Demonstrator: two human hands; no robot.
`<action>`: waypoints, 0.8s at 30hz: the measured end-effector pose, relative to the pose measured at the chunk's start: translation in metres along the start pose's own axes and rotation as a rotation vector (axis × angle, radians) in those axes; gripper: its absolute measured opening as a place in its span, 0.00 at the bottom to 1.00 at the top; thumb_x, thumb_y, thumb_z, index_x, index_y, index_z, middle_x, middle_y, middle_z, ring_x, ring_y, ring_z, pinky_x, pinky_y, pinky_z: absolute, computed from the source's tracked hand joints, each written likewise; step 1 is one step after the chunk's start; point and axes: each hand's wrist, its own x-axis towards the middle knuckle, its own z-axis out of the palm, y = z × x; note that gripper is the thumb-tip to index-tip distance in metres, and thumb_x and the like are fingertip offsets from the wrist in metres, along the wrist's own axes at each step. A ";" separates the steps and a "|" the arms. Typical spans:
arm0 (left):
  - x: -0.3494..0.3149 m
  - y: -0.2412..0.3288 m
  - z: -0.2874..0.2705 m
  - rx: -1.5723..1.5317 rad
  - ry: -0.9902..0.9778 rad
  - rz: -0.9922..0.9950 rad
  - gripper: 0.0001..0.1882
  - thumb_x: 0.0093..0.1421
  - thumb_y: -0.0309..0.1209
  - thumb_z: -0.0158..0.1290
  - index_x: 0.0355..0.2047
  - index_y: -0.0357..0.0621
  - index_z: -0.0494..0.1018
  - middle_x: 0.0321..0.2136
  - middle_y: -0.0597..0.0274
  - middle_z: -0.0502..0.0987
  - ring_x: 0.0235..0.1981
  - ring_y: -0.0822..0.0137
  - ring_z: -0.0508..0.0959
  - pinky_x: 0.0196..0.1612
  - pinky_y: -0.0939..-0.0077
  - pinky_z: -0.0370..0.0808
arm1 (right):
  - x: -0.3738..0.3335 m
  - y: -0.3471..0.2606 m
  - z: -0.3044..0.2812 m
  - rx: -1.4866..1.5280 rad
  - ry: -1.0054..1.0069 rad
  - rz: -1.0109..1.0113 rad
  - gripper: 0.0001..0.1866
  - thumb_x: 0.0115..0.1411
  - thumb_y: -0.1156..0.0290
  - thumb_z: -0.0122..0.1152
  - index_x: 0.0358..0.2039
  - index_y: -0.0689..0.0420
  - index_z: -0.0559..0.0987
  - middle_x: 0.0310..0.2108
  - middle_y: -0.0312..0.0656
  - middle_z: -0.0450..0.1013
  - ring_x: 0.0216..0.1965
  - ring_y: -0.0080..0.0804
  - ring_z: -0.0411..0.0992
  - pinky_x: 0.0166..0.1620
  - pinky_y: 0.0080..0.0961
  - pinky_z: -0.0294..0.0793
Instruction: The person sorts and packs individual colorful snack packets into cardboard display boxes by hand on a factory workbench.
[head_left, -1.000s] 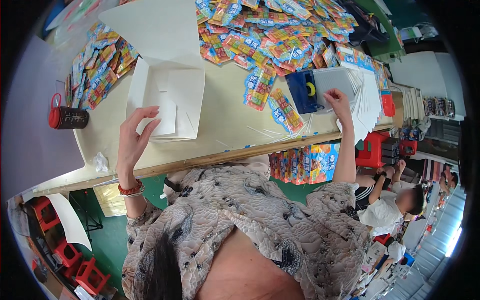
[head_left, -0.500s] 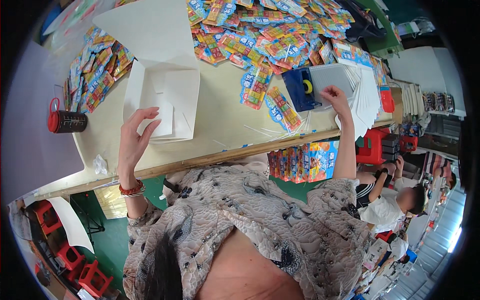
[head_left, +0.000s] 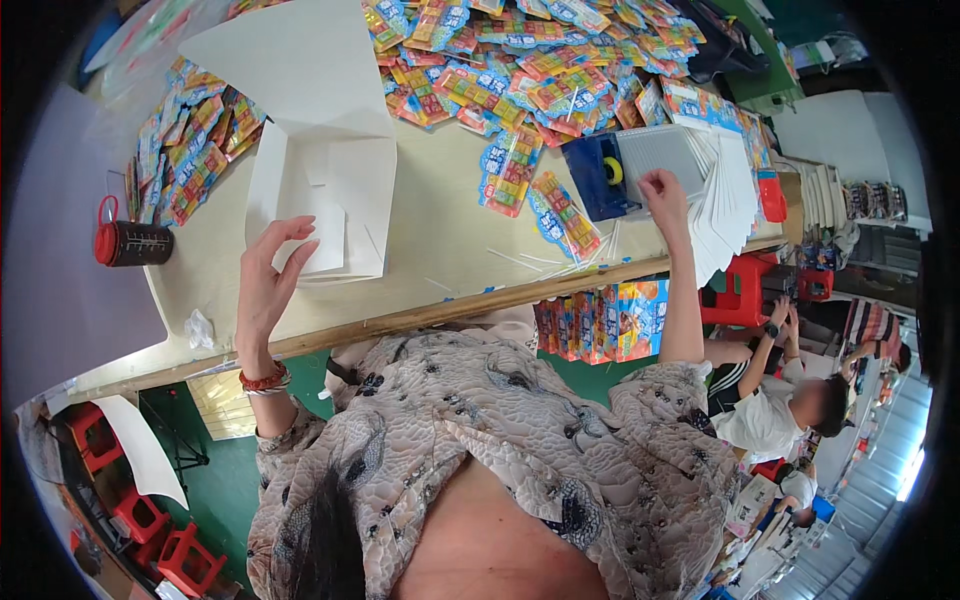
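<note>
An open white cardboard box (head_left: 385,200) stands on the table with its lid raised toward the back. My left hand (head_left: 272,270) is at its near left corner, thumb and fingers curved but apart, with nothing visible between them. My right hand (head_left: 668,205) hovers over the near edge of a pale grey translucent sheet (head_left: 655,150), thumb and forefinger pinched together. What the pinch holds, if anything, is too small to make out. Beside it is a blue tape dispenser (head_left: 590,180) with a yellow roll core (head_left: 613,171). Fanned white sheets (head_left: 722,200) lie to the right.
Colourful blister packs (head_left: 530,75) heap at the back; another pile (head_left: 200,150) is on the left. Two packs (head_left: 565,215) and thin white sticks (head_left: 525,262) lie near the wooden table edge (head_left: 440,315). A dark jar with red lid (head_left: 130,240) stands left. Another person (head_left: 770,410) sits at right.
My right hand has drawn slightly toward me, its fingers now closer together. My left hand stays by the box. The person at right has moved their arms.
</note>
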 end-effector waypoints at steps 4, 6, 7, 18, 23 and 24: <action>0.000 0.001 0.000 0.010 0.003 0.006 0.14 0.59 0.25 0.55 0.46 0.40 0.75 0.35 0.60 0.79 0.40 0.68 0.78 0.45 0.75 0.72 | -0.005 -0.015 0.011 -0.560 0.137 -0.289 0.07 0.58 0.72 0.56 0.32 0.63 0.73 0.27 0.48 0.70 0.29 0.46 0.71 0.34 0.35 0.70; 0.001 0.002 0.001 0.014 0.003 0.012 0.14 0.59 0.25 0.55 0.46 0.40 0.75 0.35 0.60 0.79 0.40 0.68 0.78 0.45 0.75 0.72 | -0.003 -0.014 0.010 -0.705 0.117 -0.284 0.07 0.59 0.72 0.55 0.32 0.63 0.72 0.28 0.49 0.70 0.31 0.50 0.72 0.35 0.38 0.71; 0.000 0.003 0.001 0.008 0.007 0.004 0.14 0.58 0.24 0.55 0.45 0.40 0.75 0.35 0.60 0.79 0.40 0.68 0.78 0.45 0.75 0.72 | -0.001 -0.008 0.008 -0.709 0.107 -0.350 0.07 0.60 0.72 0.54 0.34 0.63 0.72 0.29 0.48 0.71 0.31 0.47 0.73 0.33 0.37 0.72; 0.005 0.003 0.005 0.001 0.011 0.035 0.14 0.58 0.22 0.55 0.45 0.39 0.75 0.35 0.60 0.79 0.40 0.68 0.78 0.46 0.75 0.72 | 0.019 0.114 -0.143 0.542 0.876 0.039 0.07 0.65 0.73 0.50 0.39 0.63 0.68 0.26 0.41 0.72 0.27 0.31 0.77 0.28 0.24 0.77; 0.012 0.021 0.003 -0.036 0.102 0.146 0.22 0.56 0.20 0.55 0.53 0.39 0.69 0.46 0.58 0.76 0.48 0.65 0.76 0.52 0.72 0.70 | -0.011 -0.072 -0.156 0.436 0.554 -0.215 0.03 0.67 0.73 0.48 0.36 0.58 0.69 0.23 0.33 0.66 0.21 0.19 0.63 0.26 0.15 0.67; 0.016 0.025 0.007 -0.077 0.134 0.201 0.28 0.56 0.23 0.57 0.57 0.39 0.63 0.52 0.55 0.70 0.53 0.62 0.72 0.55 0.69 0.68 | -0.017 -0.101 -0.148 0.511 0.444 -0.221 0.03 0.68 0.72 0.48 0.37 0.56 0.69 0.22 0.30 0.63 0.19 0.16 0.58 0.24 0.13 0.61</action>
